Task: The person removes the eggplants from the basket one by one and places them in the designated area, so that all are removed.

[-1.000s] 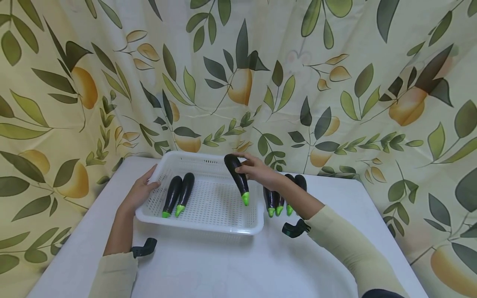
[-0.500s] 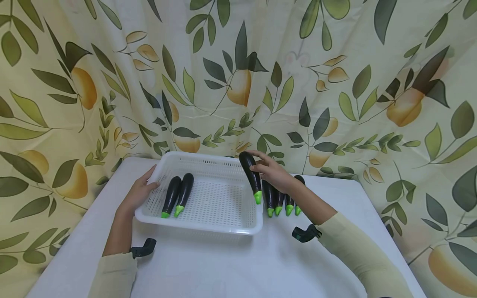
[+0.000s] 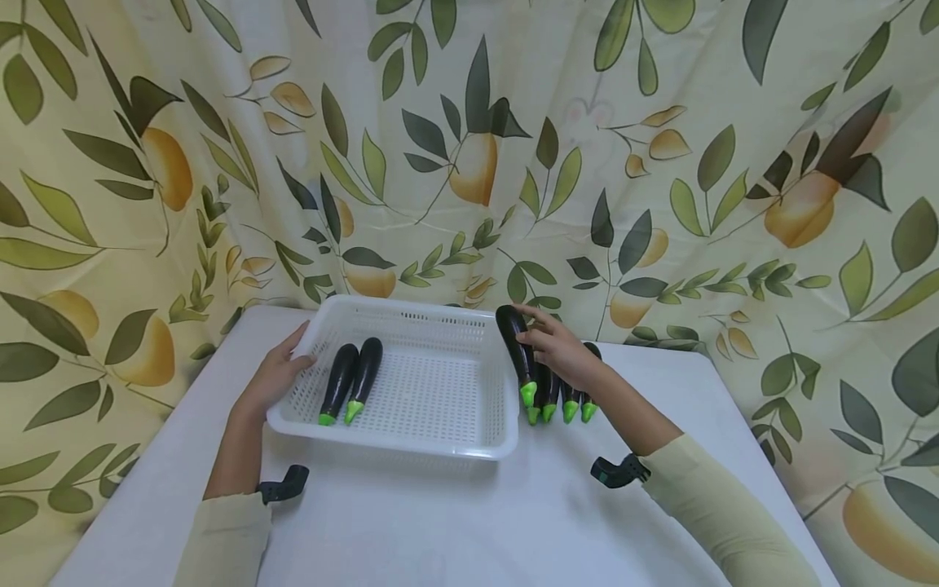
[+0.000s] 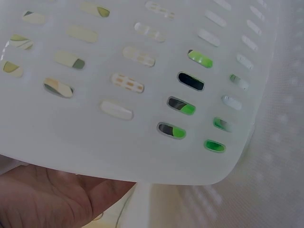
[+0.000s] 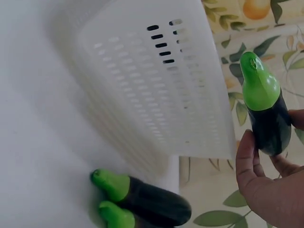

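Note:
A dark purple eggplant with a bright green stem end point(image 3: 517, 346) is pinched in my right hand point(image 3: 561, 352), held up just beyond the basket's right rim. In the right wrist view the fingers and thumb grip this eggplant point(image 5: 270, 126) by its dark body, green end up. My left hand point(image 3: 275, 377) holds the left rim of the white slotted basket point(image 3: 425, 448). Inside the basket, toward the left, two eggplants point(image 3: 352, 381) lie side by side. Several more eggplants point(image 3: 570, 401) lie in a row on the table under my right hand, which partly hides them.
The white-covered table point(image 3: 411, 530) runs up to a leaf-and-fruit patterned curtain point(image 3: 440, 163) behind the basket. Dark wrist-worn camera mounts point(image 3: 619, 471) stick out from both sleeves.
My right hand has carried the eggplant rightward, from above the basket's interior to above the row on the table. The left hand and basket have stayed in place.

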Demonstrator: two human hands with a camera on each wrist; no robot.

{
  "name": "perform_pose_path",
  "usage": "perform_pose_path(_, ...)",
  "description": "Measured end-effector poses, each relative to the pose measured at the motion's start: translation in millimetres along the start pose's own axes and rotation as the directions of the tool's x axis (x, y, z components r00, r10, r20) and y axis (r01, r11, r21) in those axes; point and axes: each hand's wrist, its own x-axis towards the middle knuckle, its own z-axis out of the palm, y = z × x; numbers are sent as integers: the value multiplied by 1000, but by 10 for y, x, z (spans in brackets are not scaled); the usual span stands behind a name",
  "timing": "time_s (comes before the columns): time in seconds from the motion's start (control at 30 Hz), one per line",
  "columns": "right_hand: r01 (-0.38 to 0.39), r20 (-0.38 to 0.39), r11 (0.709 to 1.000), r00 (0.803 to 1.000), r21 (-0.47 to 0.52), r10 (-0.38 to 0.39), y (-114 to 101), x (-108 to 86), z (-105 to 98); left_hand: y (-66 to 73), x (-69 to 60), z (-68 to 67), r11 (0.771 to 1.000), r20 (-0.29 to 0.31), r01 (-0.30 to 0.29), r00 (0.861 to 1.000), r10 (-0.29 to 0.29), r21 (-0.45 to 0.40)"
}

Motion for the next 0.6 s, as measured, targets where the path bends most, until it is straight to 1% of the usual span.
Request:
perform_pose_path(0.3, -23, -35, 999, 999, -36, 21, 155, -110, -150, 5, -4, 10, 1000, -5, 13, 1000, -13, 0)
perform_pose_path(0.53, -48, -90, 996, 995, -76, 41, 228, -242, -260, 2, -3, 6, 1000, -2, 19, 1000, -19, 8)
perform_pose_path(0.6, -50, -102, 996, 994, -71, 42, 258, -272, -294, 3, -12, -1, 1000, -1, 18, 1000, -18, 6)
